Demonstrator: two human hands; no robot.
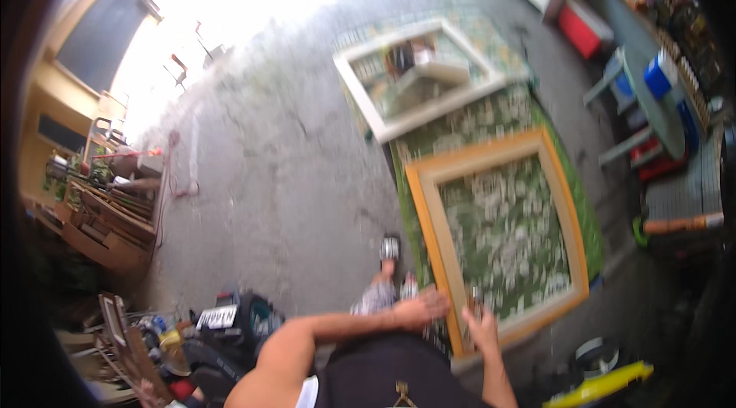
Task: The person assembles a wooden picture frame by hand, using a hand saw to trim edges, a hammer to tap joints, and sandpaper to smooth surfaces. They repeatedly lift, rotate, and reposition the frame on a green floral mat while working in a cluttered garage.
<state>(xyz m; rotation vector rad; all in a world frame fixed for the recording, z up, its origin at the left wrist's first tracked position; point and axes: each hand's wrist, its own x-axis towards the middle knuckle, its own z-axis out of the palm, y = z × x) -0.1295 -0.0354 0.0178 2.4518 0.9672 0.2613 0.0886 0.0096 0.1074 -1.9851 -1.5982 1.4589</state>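
Note:
A large rectangular wooden frame [429, 216], orange-yellow outside and paler inside, lies on a green patterned cloth [502, 117]. My left hand [422, 310] rests at its near left edge, fingers stretched out flat. Over the near left corner, my right hand [481, 328] is closed around a small tool [478, 299] that looks brownish and grey. Blur hides its exact kind. Green cloth with a pale print shows through the frame's opening. Farther off lies a white frame [359, 94] with a reflective pane, resting on another patterned cloth.
My sandalled foot [389, 247] stands on the concrete floor left of the frame. A motorcycle [230, 324] is at lower left, near piled wood [115, 216]. To the right are a round pale-green table [652, 101] and a red box [584, 29]. A yellow object [602, 385] lies at lower right.

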